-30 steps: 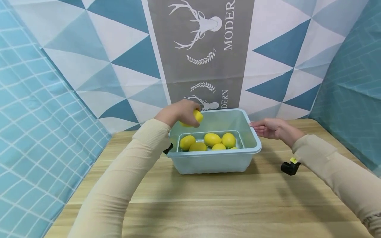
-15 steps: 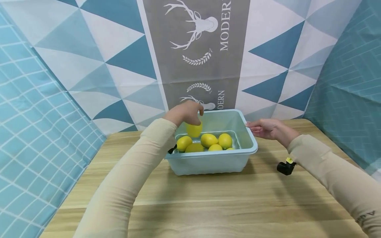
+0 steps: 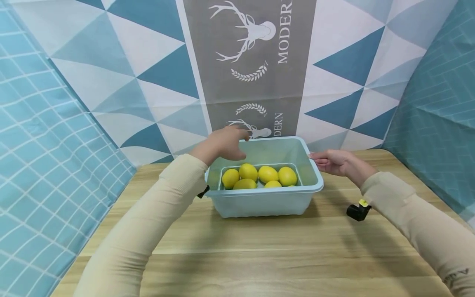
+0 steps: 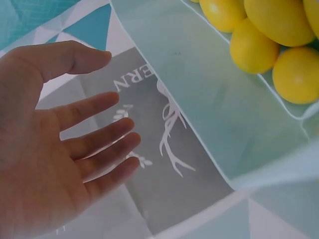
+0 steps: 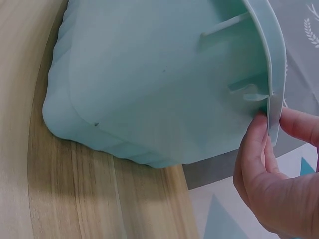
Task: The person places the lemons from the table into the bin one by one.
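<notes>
Several yellow lemons [image 3: 268,174] lie together on the floor of a pale blue-green plastic basin [image 3: 265,204]. Above the basin's left end hovers my left hand [image 3: 227,143], holding nothing. In the left wrist view the fingers of that hand [image 4: 65,144] are spread and apart from the rim, with lemons [image 4: 254,46] at upper right. My right hand [image 3: 334,161] is at the basin's right end. The right wrist view shows this hand [image 5: 281,184] pinching the basin's rim [image 5: 275,64] between thumb and fingers.
The basin stands on a wooden table [image 3: 237,255] near a patterned cloth backdrop [image 3: 256,90]. A tiled blue cloth [image 3: 55,156] hangs at left, a teal one [image 3: 438,103] at right. A small black device [image 3: 358,211] shows under the right forearm.
My left hand lowered a lemon into the basin and let it go among the others, then rose with fingers spread. The right hand stays on the rim.
</notes>
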A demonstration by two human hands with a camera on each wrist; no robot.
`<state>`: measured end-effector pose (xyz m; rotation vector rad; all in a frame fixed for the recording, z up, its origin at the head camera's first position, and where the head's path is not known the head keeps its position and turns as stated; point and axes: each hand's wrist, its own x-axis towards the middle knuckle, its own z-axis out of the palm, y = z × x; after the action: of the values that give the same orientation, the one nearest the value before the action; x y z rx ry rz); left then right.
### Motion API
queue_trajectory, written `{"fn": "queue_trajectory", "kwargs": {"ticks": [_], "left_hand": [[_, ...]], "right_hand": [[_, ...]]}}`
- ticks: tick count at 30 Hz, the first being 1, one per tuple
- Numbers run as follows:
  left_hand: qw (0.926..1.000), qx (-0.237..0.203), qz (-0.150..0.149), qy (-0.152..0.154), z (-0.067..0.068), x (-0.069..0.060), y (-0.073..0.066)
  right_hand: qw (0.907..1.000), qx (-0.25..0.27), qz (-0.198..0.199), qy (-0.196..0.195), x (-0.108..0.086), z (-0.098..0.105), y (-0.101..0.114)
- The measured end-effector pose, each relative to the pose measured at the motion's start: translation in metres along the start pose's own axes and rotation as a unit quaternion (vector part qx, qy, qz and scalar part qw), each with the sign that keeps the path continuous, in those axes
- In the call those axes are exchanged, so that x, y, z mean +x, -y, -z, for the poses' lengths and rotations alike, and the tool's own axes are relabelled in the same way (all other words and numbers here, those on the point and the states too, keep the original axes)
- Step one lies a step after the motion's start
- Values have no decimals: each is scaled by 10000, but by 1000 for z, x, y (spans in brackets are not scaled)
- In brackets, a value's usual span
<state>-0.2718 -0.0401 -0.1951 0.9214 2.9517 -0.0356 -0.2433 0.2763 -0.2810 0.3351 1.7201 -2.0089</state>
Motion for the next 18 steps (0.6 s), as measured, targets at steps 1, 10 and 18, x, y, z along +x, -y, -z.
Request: {"fn": "queue_trajectory", "kwargs": {"ticks": [1,10,18], "left_hand": [[10000,-24,22,-49,0,-4,3],[9972,-457,93,-577,-15,-42,33],[9894,-994,129,-1050,-33,-67,53]], "right_hand": [[10000,5,23,12,0,0,0],[9996,185,173,139,1,-2,-5],[9994,-52,329,80,-3,0,-11]]}}
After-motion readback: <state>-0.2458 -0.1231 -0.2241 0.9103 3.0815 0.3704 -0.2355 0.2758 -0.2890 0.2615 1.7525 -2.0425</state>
